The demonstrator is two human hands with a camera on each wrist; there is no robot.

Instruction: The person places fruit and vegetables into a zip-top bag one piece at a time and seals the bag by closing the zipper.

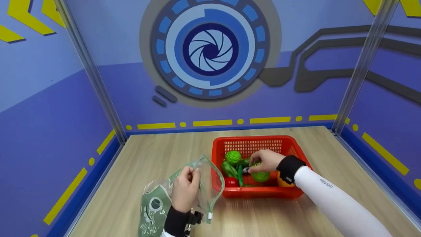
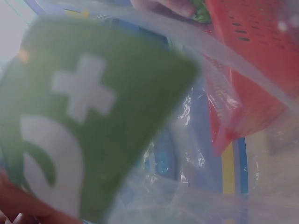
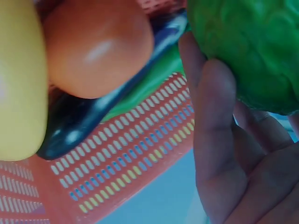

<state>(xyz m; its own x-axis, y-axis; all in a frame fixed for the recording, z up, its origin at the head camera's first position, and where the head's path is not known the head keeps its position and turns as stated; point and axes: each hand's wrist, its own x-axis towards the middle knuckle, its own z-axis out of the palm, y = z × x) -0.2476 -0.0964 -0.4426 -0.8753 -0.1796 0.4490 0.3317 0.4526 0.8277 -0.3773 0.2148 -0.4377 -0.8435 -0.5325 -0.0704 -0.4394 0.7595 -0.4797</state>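
My left hand (image 1: 186, 189) pinches the rim of a clear zip bag (image 1: 210, 187) with a green printed face; its mouth gapes toward the basket. A slider sits at the bag's lower right corner. Inside the red basket (image 1: 263, 193), my right hand (image 1: 268, 160) grips a leafy green toy cabbage (image 3: 252, 51), its fingers against the side in the right wrist view. Around it lie another leafy green ball (image 1: 233, 157), a green pepper (image 1: 229, 169), a red tomato (image 1: 231, 182) and a dark eggplant (image 3: 74, 126). Part of the gripped cabbage is hidden by the hand.
An orange round piece (image 3: 98, 46) and a yellow one (image 3: 21, 79) also lie in the basket. The wooden tabletop (image 1: 164, 151) is bounded by blue-purple panels (image 1: 118, 89) at the back and both sides, with metal posts in the corners.
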